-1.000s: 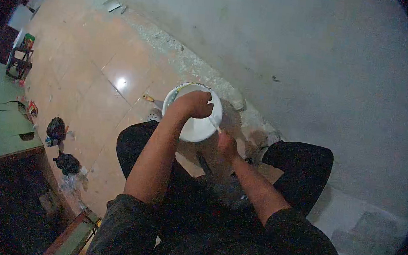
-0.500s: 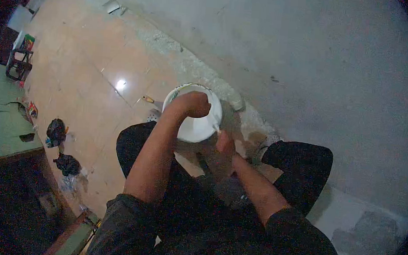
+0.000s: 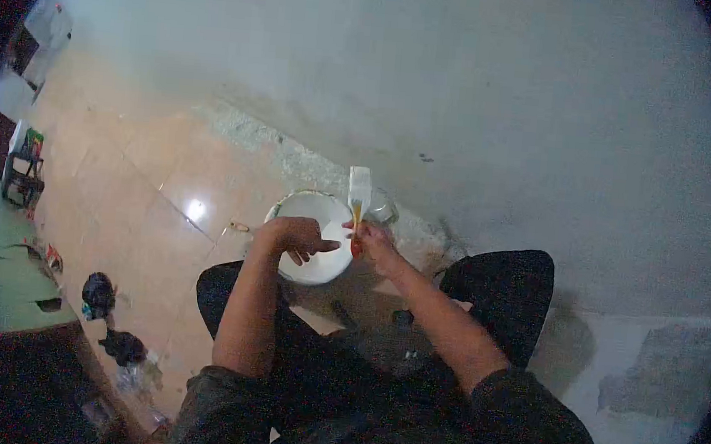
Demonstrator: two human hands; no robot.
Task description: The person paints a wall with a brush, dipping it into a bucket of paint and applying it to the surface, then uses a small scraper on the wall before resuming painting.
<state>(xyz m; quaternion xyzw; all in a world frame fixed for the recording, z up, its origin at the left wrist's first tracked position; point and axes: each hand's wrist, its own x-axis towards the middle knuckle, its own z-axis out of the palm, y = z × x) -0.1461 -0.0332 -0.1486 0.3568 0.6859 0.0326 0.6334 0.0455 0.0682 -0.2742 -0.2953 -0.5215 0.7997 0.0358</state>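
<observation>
A white bucket point(image 3: 331, 268) stands on the floor between my knees, with pale white material inside and smears around its rim. My left hand point(image 3: 294, 234) hangs over the bucket's mouth, empty, with the fingers apart and loosely bent. At the bucket's right edge, my right hand point(image 3: 373, 247) grips a putty knife point(image 3: 359, 185) by its yellow and red handle. Its flat blade points away from me, upright in view, and is coated in white.
Another tool with a yellowish handle point(image 3: 240, 227) lies left of the bucket. A grey wall point(image 3: 506, 109) rises ahead, with pale debris point(image 3: 294, 154) along its foot. Black plastic bags point(image 3: 99, 295) and a dark chair point(image 3: 23, 179) are at left.
My right hand has raised the putty knife into clear view at the bucket's right edge. My left hand has opened from a fist. The camera view has tilted up.
</observation>
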